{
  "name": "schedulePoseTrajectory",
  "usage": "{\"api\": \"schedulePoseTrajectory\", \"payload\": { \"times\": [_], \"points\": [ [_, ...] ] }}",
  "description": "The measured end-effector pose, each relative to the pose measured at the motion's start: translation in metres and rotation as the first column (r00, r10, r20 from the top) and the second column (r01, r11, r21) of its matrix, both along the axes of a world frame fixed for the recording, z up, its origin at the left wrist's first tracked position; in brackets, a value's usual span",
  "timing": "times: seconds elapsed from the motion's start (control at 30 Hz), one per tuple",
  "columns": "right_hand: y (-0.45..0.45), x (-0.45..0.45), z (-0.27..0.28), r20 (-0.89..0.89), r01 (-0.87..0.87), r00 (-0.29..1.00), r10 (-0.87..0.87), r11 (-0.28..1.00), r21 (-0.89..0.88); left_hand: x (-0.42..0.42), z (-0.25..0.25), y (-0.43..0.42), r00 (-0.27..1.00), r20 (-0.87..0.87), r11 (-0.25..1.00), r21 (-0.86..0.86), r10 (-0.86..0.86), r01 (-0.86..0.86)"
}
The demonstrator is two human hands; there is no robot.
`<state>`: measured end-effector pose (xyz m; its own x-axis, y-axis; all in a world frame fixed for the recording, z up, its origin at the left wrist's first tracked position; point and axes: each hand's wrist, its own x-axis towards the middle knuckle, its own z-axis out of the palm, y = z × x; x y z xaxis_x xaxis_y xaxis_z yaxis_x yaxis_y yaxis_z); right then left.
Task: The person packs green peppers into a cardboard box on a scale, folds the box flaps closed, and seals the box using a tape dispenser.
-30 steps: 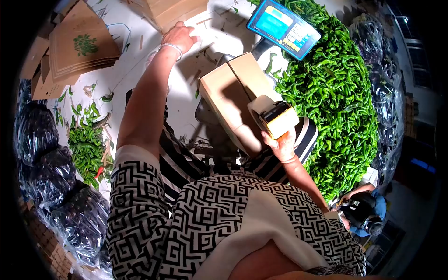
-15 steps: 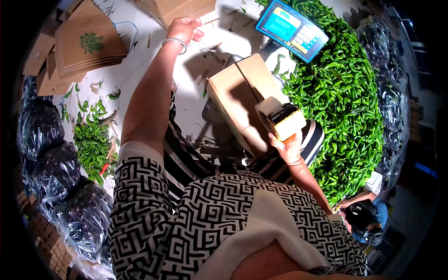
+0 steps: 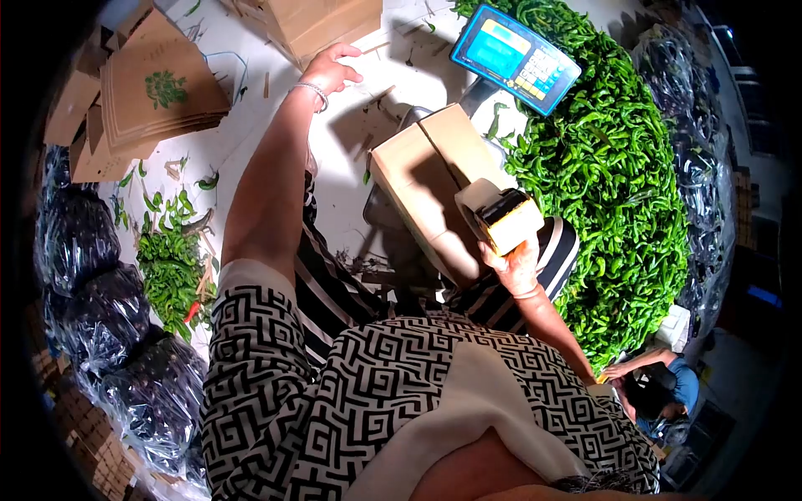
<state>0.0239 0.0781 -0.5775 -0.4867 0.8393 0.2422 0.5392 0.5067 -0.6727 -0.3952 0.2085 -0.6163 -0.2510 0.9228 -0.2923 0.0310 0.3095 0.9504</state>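
My left hand [image 3: 329,68] is raised near the lower edge of a cardboard box [image 3: 322,25] at the top, its fingers apart and nothing in them. With my right hand [image 3: 516,263] I hold a tape dispenser [image 3: 505,220] carrying a wide tape roll. The dispenser is over the right part of a closed carton [image 3: 430,179], which rests on a scale. Beyond the carton's top right corner stands the scale's blue display [image 3: 515,58].
Green peppers [image 3: 610,184] form a large heap on the right, with a smaller pile [image 3: 171,267] at left. Flattened cartons [image 3: 159,83] stack at upper left. Dark plastic-wrapped bags [image 3: 104,317] line the left side. Another person [image 3: 660,384] is at lower right.
My left hand's fingers have spread, and the hand has shifted slightly. My right hand still holds the dispenser over the carton. The view has shifted a little, and the person at lower right has moved.
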Motion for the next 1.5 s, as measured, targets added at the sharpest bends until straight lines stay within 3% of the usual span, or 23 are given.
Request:
{"api": "schedulePoseTrajectory", "payload": {
  "times": [0.23,0.33,0.37,0.6,0.67,0.77,0.87,1.03,1.13,1.2,1.23,1.27,1.3,1.33,1.37,1.4,1.47,1.5],
  "points": [
    [-0.003,0.001,-0.002,-0.039,-0.005,0.999,0.005,1.0,0.005,-0.002,-0.004,0.002,0.994,0.102,0.998,0.056,-0.034,0.028],
    [0.0,-0.005,0.008,0.021,-0.012,1.0,0.011,0.996,0.085,0.002,0.007,-0.002,0.991,0.13,0.999,0.04,-0.02,0.015],
    [-0.001,-0.001,0.003,0.007,-0.002,1.0,0.002,0.999,0.032,0.005,0.012,-0.004,0.989,0.147,0.999,0.032,-0.01,0.006],
    [0.001,-0.005,0.003,-0.039,-0.019,0.999,0.027,0.98,0.196,0.003,0.004,0.005,0.978,0.209,0.994,0.111,-0.003,-0.021],
    [0.002,-0.007,0.008,0.002,-0.01,1.0,0.01,0.99,0.14,0.003,0.012,0.003,0.985,0.163,0.991,0.111,0.06,-0.078],
    [0.004,-0.013,0.019,0.002,0.007,1.0,-0.007,0.992,0.128,0.0,0.029,0.0,0.949,0.309,0.944,0.289,0.067,-0.161],
    [0.004,-0.018,0.023,0.026,-0.014,1.0,0.01,0.986,0.164,-0.008,0.055,-0.011,0.901,0.43,0.857,0.485,-0.059,-0.175],
    [-0.002,-0.015,0.02,0.041,-0.03,0.999,0.024,0.986,0.161,-0.037,0.108,-0.019,0.94,0.332,0.922,0.383,-0.077,-0.06],
    [0.003,-0.019,0.013,-0.034,-0.016,0.999,0.025,0.971,0.238,-0.055,0.092,-0.011,0.929,0.366,0.928,0.361,-0.052,-0.089],
    [0.001,-0.017,0.022,0.1,-0.017,0.995,0.003,0.991,0.133,-0.064,0.064,-0.007,0.923,0.385,0.934,0.332,-0.007,-0.131],
    [-0.002,-0.018,0.022,0.053,0.063,0.997,-0.064,0.998,0.014,-0.065,0.049,-0.007,0.923,0.384,0.941,0.3,0.033,-0.158],
    [-0.002,-0.019,0.026,0.102,0.056,0.993,-0.06,0.998,0.038,-0.068,0.026,-0.007,0.921,0.383,0.946,0.265,0.073,-0.185],
    [-0.001,-0.021,0.029,0.056,0.057,0.997,-0.058,0.998,0.01,-0.086,-0.018,-0.001,0.872,0.489,0.924,0.348,-0.032,-0.161],
    [-0.001,-0.022,0.029,0.013,0.056,0.998,-0.056,0.998,-0.02,-0.084,-0.029,-0.002,0.87,0.492,0.937,0.286,0.036,-0.201],
    [0.001,-0.017,0.023,0.027,0.005,1.0,-0.007,0.997,0.078,-0.079,-0.044,-0.008,0.862,0.495,0.945,0.218,0.108,-0.244],
    [-0.002,-0.003,0.0,-0.004,0.054,0.999,-0.054,0.998,-0.02,-0.077,-0.059,-0.012,0.851,0.494,0.946,0.15,0.181,-0.288],
    [-0.011,-0.004,0.002,-0.277,0.105,0.918,-0.285,0.846,-0.523,-0.084,-0.109,-0.018,0.812,0.522,0.94,0.052,0.263,-0.338],
    [-0.011,-0.005,0.005,-0.196,0.109,0.964,-0.181,0.938,-0.328,-0.084,-0.126,-0.024,0.767,0.548,0.924,-0.026,0.333,-0.382]
  ]
}}
